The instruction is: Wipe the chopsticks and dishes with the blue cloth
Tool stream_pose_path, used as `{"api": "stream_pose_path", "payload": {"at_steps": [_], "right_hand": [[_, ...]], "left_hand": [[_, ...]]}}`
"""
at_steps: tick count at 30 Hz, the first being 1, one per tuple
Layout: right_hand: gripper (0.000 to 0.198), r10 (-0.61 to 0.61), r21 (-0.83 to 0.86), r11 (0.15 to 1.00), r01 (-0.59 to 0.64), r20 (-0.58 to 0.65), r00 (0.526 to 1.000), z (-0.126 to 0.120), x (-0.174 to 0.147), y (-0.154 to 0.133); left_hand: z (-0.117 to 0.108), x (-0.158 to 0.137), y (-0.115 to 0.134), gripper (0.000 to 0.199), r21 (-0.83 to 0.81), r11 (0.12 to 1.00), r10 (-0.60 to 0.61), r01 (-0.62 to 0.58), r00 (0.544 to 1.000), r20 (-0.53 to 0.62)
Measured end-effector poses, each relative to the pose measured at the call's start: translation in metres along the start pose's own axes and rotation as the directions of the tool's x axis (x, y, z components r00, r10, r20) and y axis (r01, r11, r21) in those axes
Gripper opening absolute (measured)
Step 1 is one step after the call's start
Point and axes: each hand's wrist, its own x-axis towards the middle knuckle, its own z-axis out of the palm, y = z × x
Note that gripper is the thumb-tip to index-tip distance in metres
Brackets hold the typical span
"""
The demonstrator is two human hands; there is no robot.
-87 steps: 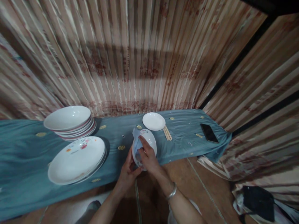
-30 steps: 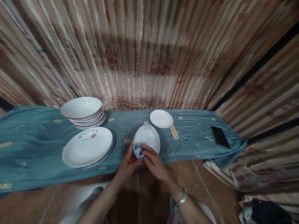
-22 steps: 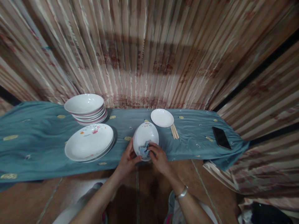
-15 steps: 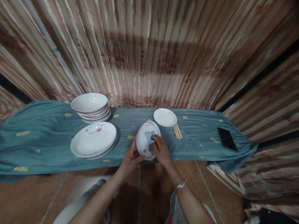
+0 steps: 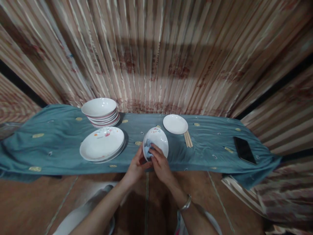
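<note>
No text can be read — marks (image 5: 154,65) on the curtain (image 5: 140,42) are too blurred.

There is one bowl-topped stack (image 5: 99,109), one stack of floral plates (image 5: 102,145), one other floral dish (image 5: 160,139), one blue cloth (image 5: 147,148), one white plate (image 5: 175,124), one smartphone (image 5: 244,150), one bracelet (image 5: 187,202) and several chopsticks (image 5: 188,139).

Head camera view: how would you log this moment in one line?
left hand: holds flowered dish | right hand: holds blue cloth against flowered dish | nearby: plate stack, wooden sticks, phone
</note>
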Motion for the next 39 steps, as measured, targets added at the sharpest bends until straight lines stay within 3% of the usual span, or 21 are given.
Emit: {"api": "stream_pose_path", "payload": {"at_steps": [4,8,12,17,20,24,28,31,33,36,39], "right_hand": [[0.035,0.013,0.051,0.999,-0.015,0.040,0.999,-0.008,-0.004,0.002],[0.029,0.039,0.042,0.998,-0.043,0.079,0.996,-0.017,-0.008,0.006],[0.027,0.054,-0.070,0.997,-0.046,0.118,0.992,-0.025,-0.010,0.010],[0.028,0.069,-0.247,0.968,-0.047,0.080,0.994,-0.030,-0.007,0.019],[0.032,0.084,-0.159,0.984,-0.078,0.035,0.996,-0.027,0.000,0.029],[0.028,0.209,0.157,0.966,-0.204,-0.015,0.978,-0.019,0.010,0.041],[0.018,0.383,0.495,0.808,-0.321,-0.027,0.923,-0.008,0.010,0.038],[0.016,0.518,0.711,0.571,-0.410,0.076,0.852,-0.004,0.007,0.023],[0.020,0.561,0.815,0.392,-0.426,0.155,0.813,-0.008,0.007,0.009],[0.033,0.522,0.896,0.233,-0.378,0.213,0.826,-0.026,0.009,-0.009],[0.039,0.539,0.930,0.189,-0.314,0.170,0.825,-0.048,0.010,-0.019]], "left_hand": [[0.003,-0.002,0.005,0.102,-0.011,0.998,-0.056,0.056,0.998,-0.013],[0.005,-0.003,0.008,0.105,-0.003,0.999,-0.037,0.037,0.999,-0.022],[0.006,-0.004,0.008,0.107,-0.038,0.997,-0.065,0.063,0.996,-0.056],[0.008,-0.003,0.010,0.110,-0.041,0.997,-0.065,0.061,0.994,-0.087],[0.009,-0.001,0.010,0.102,0.035,0.999,0.030,-0.027,0.997,-0.076],[0.008,-0.001,0.008,0.084,0.243,0.957,0.171,-0.158,0.985,-0.034],[0.008,-0.006,0.007,0.072,0.450,0.866,0.247,-0.216,0.969,-0.009],[0.008,-0.011,0.005,0.066,0.524,0.813,0.287,-0.256,0.958,0.024],[0.004,-0.012,0.003,0.066,0.599,0.721,0.355,-0.348,0.928,0.112],[-0.003,-0.013,-0.002,0.071,0.688,0.527,0.429,-0.499,0.855,0.292],[-0.006,-0.015,-0.006,0.077,0.738,0.386,0.419,-0.554,0.818,0.395]]}}
